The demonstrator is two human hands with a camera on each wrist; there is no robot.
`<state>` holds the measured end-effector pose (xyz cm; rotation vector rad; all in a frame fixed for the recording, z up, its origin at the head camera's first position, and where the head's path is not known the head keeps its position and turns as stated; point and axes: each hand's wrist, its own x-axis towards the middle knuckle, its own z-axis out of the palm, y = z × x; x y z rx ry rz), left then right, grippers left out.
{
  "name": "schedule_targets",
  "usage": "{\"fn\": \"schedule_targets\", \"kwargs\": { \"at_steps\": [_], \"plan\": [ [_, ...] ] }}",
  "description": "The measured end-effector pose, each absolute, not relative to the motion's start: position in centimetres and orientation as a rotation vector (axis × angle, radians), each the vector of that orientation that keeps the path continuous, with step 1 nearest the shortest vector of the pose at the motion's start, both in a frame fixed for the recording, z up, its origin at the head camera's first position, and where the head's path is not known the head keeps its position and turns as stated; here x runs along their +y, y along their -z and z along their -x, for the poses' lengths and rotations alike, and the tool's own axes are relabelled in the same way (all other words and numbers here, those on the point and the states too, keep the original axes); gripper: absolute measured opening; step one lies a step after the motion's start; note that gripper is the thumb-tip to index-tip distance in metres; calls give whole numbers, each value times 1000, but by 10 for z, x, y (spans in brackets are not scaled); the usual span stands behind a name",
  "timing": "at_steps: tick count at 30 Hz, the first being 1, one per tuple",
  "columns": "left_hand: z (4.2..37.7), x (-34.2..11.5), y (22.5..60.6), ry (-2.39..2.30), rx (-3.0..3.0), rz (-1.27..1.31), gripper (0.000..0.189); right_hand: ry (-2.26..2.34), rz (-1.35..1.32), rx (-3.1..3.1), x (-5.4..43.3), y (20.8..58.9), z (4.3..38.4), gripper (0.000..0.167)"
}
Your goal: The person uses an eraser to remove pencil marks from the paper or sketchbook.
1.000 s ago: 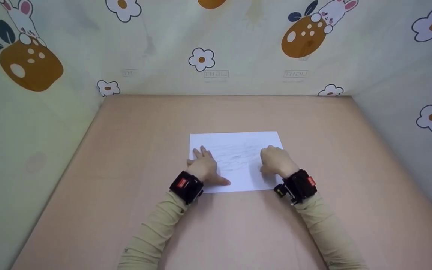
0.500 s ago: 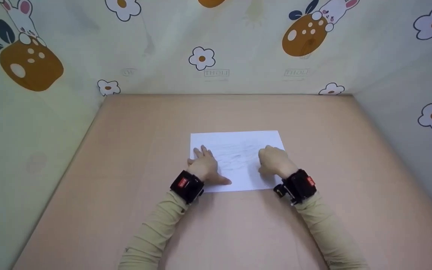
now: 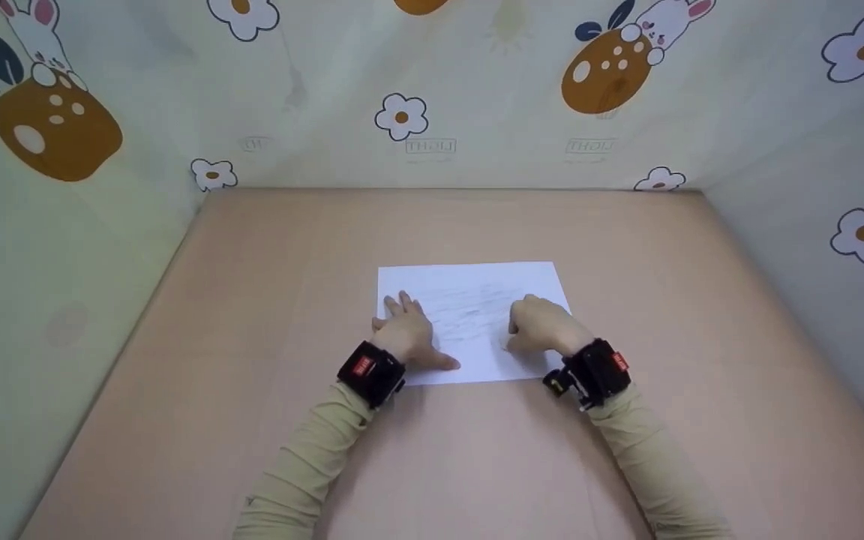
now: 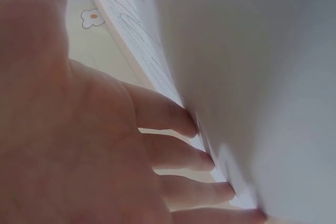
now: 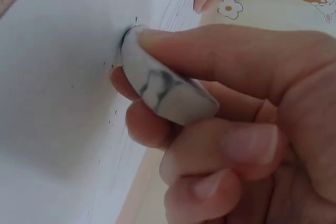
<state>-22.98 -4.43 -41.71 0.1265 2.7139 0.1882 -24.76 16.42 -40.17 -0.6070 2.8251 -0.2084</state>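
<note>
A white sheet of paper (image 3: 469,367) lies on the table, its middle covered with grey pencil strokes. My left hand (image 3: 406,334) rests spread on the sheet's left part, thumb out to the side; in the left wrist view its fingertips (image 4: 189,124) press on the paper. My right hand (image 3: 548,326) is over the right part of the sheet. The right wrist view shows it pinching a white eraser (image 5: 163,90) with grey smudges and a worn, rounded end. That end touches the paper, with dark crumbs scattered around it. In the head view the eraser is hidden under the hand.
The light brown table (image 3: 312,240) stretches around the sheet on all sides. Behind it and at both sides hang pale curtains (image 3: 312,90) printed with flowers, fruit and rabbits. Black camera bands (image 3: 373,373) sit on both wrists.
My right hand has slid a little to the left over the paper with the eraser. The left hand has stayed in place on the sheet.
</note>
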Motion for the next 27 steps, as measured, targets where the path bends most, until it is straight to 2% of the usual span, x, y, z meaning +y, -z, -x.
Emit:
{"fn": "schedule_targets", "kwargs": {
  "at_steps": [2,6,9,13,15,20,27],
  "plan": [
    [230,-44,417,-191,2714,-137,127,188,531,2853,172,401,251,22],
    [229,-44,418,-184,2716,-157,126,130,455,2918,181,401,255,18],
    [228,-44,419,-174,2710,-150,126,143,540,2900,178,403,254,12],
    [228,-45,418,-193,2714,-134,126,210,667,2826,170,402,251,14],
    [228,-45,417,-211,2720,-132,126,242,627,2810,170,401,251,15],
    [227,-44,417,-207,2732,-141,126,243,445,2843,182,398,256,27],
    [225,-44,418,-207,2737,-118,126,340,382,2928,190,404,263,21]
  ]
}}
